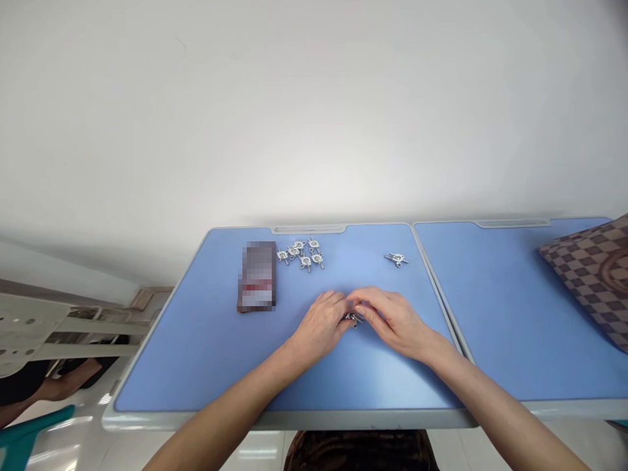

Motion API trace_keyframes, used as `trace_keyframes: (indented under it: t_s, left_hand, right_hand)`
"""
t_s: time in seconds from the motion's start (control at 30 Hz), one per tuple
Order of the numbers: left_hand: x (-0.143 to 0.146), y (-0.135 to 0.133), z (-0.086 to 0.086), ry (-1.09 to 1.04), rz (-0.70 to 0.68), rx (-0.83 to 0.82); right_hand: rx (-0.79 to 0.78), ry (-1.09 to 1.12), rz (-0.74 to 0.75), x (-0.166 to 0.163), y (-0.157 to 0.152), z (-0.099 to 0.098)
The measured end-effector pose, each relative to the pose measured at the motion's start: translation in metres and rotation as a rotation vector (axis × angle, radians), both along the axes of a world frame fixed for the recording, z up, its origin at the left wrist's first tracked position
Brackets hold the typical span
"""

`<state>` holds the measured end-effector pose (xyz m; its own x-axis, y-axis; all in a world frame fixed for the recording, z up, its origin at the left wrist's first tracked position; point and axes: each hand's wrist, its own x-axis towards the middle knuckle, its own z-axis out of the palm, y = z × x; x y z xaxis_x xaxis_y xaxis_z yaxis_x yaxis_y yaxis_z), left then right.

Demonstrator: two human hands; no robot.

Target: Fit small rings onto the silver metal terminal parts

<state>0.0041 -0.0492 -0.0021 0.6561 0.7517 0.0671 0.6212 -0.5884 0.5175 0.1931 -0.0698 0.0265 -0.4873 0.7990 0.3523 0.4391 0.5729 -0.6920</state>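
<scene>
My left hand (321,322) is closed on a small silver metal fitting (354,319) just over the blue desk. From the other side my right hand (392,320) pinches at the same fitting with thumb and forefinger. Fingers hide much of this piece, so its full shape cannot be made out. Beyond my left hand lies a loose cluster of several similar silver fittings (305,261), each with a flat plate and thin projecting parts. Another small group of such metal fittings (396,259) lies apart, beyond my right hand.
A dark, blurred-out rectangular object (258,275) lies left of the cluster. The blue desk (196,366) meets a second desk (515,314) along a seam, with a checkered bag (593,268) at far right. Behind rises a white wall. Another person's limb (73,381) shows at lower left.
</scene>
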Motion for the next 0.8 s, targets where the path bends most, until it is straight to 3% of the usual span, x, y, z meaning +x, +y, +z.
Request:
trace_keyframes:
  t_s: [0.17, 0.5, 0.7, 0.8]
  left_hand:
    - [0.0, 0.0, 0.001, -0.014, -0.009, 0.0]
    - [-0.001, 0.001, 0.0, -0.009, -0.008, 0.008]
    - [0.0, 0.001, 0.0, -0.024, -0.008, 0.0]
    - [0.0, 0.001, 0.0, -0.041, -0.011, -0.006]
  right_hand:
    - [-0.195, -0.082, 0.026, 0.011, -0.002, 0.019]
    - [0.149, -0.101, -0.243, -0.002, 0.004, -0.012]
    - [-0.251, 0.066, -0.097, -0.004, 0.004, -0.006]
    - [-0.356, 0.076, -0.027, -0.001, 0.001, 0.004]
